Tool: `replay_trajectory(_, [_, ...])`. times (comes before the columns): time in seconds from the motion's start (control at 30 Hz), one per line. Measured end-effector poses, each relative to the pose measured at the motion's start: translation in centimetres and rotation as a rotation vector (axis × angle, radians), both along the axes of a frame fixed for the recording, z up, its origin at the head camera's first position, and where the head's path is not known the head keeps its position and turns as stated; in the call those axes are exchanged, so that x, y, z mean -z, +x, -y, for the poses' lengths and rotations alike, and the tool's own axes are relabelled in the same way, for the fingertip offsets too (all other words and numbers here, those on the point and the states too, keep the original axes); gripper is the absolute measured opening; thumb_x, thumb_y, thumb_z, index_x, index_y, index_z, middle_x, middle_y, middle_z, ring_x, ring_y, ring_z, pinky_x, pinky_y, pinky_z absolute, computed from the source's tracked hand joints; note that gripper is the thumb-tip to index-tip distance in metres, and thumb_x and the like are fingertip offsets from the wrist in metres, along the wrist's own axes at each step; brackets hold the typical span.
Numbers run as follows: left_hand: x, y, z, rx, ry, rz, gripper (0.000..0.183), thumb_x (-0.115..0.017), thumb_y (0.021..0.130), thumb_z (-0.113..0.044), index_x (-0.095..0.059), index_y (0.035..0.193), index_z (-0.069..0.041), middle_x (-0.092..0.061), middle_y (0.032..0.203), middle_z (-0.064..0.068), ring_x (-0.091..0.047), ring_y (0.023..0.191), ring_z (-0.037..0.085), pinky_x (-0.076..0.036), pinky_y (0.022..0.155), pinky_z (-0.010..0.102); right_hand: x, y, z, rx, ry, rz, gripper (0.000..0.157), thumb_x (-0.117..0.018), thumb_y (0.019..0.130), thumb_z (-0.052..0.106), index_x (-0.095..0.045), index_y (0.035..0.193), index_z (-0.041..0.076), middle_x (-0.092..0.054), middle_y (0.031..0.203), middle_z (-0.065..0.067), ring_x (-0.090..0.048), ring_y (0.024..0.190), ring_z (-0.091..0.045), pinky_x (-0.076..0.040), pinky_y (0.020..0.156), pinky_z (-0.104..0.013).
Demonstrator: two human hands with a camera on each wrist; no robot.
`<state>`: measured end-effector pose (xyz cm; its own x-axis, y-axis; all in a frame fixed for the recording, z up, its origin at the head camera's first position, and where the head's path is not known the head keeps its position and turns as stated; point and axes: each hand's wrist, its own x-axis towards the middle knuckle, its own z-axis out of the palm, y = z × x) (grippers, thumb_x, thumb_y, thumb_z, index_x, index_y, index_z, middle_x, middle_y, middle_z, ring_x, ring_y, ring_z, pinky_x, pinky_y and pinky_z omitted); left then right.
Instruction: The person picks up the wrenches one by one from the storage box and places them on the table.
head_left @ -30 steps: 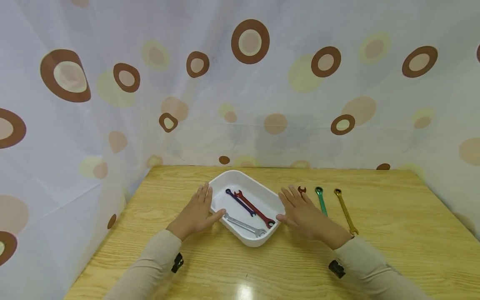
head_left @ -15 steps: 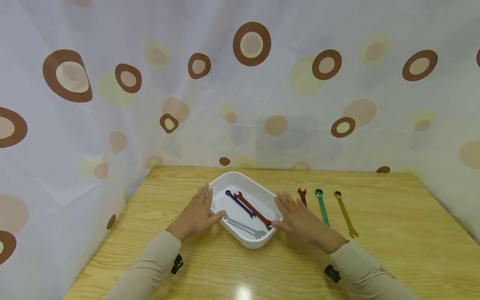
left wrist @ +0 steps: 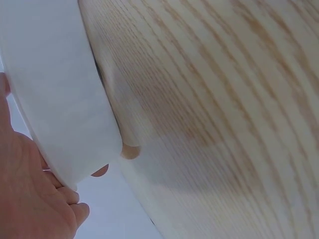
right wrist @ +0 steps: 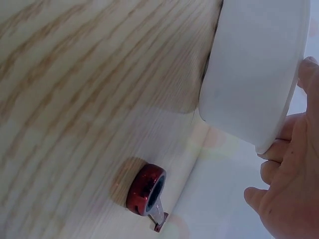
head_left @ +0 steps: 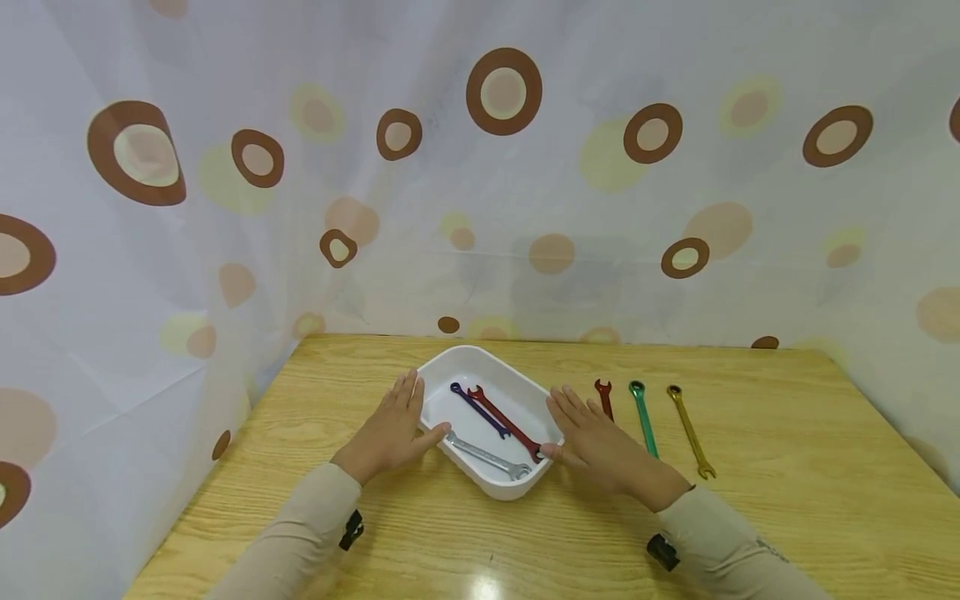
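Observation:
In the head view a white rectangular tray [head_left: 517, 383] sits at an angle on the table. Inside lie a purple wrench [head_left: 480, 410], a red wrench [head_left: 504, 421] and a silver wrench [head_left: 487, 455]. My left hand [head_left: 386, 433] rests with straight fingers on the tray's left corner, thumb at the near rim. On the right corner, my right hand [head_left: 603, 446] touches the rim, its fingers extended and thumb near the red wrench's end. Both wrist views show fingers [left wrist: 67, 195] and the other hand's fingers [right wrist: 276, 149] at the rim, the palms outside the tray.
Right of the tray, a second red wrench [head_left: 604, 398], partly hidden by the right hand, lies beside a green wrench [head_left: 642, 417] and a gold wrench [head_left: 692, 433]. The wooden table [head_left: 795, 467] ends at a dotted curtain [head_left: 555, 287] behind.
My right hand has moved left onto the tray's right corner, uncovering more of the second red wrench. My left hand stays at its corner; the tray looks nearly unmoved.

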<state>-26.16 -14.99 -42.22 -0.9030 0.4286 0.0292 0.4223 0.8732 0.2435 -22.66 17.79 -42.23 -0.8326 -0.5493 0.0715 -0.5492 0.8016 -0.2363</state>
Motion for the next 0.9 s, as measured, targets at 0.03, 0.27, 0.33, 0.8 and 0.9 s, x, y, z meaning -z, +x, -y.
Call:
replay_trajectory(0.03, [0.0, 0.0, 0.0, -0.002, -0.005, 0.003, 0.092, -0.038, 0.095, -0.062, -0.014, 0.149, 0.009, -0.003, 0.158, 0.023, -0.003, 0.146, 0.038, -0.013, 0.117, 0.049, 0.0, 0.0, 0.0, 0.001, -0.005, 0.004, 0.076, -0.035, 0.101, 0.051, -0.019, 0.150, -0.004, -0.011, 0.158, -0.019, -0.006, 0.146, -0.036, -0.014, 0.114, -0.058])
replay_trajectory(0.27, [-0.4, -0.4, -0.2, -0.007, -0.022, 0.041, 0.094, -0.039, 0.094, -0.063, -0.014, 0.149, 0.008, -0.005, 0.157, 0.025, -0.003, 0.146, 0.039, -0.011, 0.117, 0.049, 0.0, 0.1, 0.0, 0.005, -0.012, 0.010, 0.076, -0.034, 0.100, 0.052, -0.019, 0.150, -0.004, -0.012, 0.158, -0.019, -0.007, 0.146, -0.036, -0.014, 0.114, -0.058])
replay_trajectory(0.33, [-0.8, -0.6, -0.2, -0.001, -0.002, 0.059, 0.094, -0.044, 0.093, -0.061, -0.015, 0.149, 0.009, -0.006, 0.157, 0.026, -0.003, 0.145, 0.040, -0.010, 0.117, 0.051, -0.1, 0.1, 0.1, 0.006, -0.012, 0.007, 0.076, -0.034, 0.100, 0.052, -0.020, 0.150, -0.004, -0.012, 0.158, -0.018, -0.007, 0.146, -0.036, -0.015, 0.114, -0.058])
replay_trajectory(0.8, [-2.1, -2.2, -4.4, 0.205, 0.356, 0.054, 0.060, -0.073, 0.085, -0.022, -0.051, 0.136, 0.000, -0.050, 0.140, 0.017, -0.045, 0.131, 0.033, -0.034, 0.110, 0.044, -0.2, -0.1, 0.0, 0.012, -0.018, 0.000, 0.077, -0.036, 0.100, 0.054, -0.023, 0.150, -0.004, -0.015, 0.158, -0.018, -0.009, 0.146, -0.036, -0.015, 0.114, -0.057])
replay_trajectory(0.9, [-1.8, -2.6, -5.7, 0.227, 0.397, 0.088, 0.050, -0.075, 0.083, -0.016, -0.060, 0.128, -0.003, -0.059, 0.131, 0.013, -0.052, 0.124, 0.029, -0.039, 0.105, 0.042, 0.0, 0.0, 0.0, 0.017, -0.027, 0.004, 0.078, -0.037, 0.099, 0.054, -0.023, 0.150, -0.003, -0.016, 0.158, -0.017, -0.010, 0.146, -0.036, -0.015, 0.114, -0.057])
